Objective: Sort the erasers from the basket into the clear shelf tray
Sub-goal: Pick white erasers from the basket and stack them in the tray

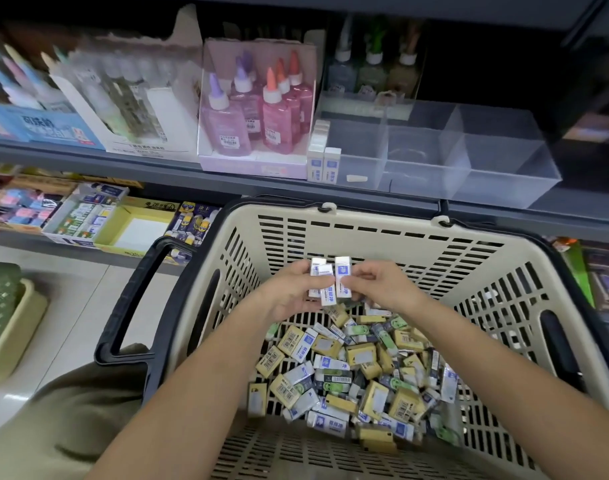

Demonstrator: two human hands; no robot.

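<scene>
A beige slotted basket [382, 233] with black handles holds a heap of loose erasers [351, 368] in yellow, white-and-blue and green wrappers. Above the heap, my left hand [289, 296] grips a small stack of white-and-blue erasers [325, 282]. My right hand [376, 284] pinches the rightmost eraser [343, 277] of that stack, held upright. On the shelf above stands the clear shelf tray [469, 157] with dividers. A few white-and-blue erasers [324, 157] stand upright in its left compartment; the other compartments look bare.
Left of the tray stands a pink box of glue bottles [258, 109], then white and blue display boxes. The lower shelf holds open boxes of stationery [88, 216]. A second basket [8, 317] sits on the tiled floor at left. The basket's black handle [136, 296] juts left.
</scene>
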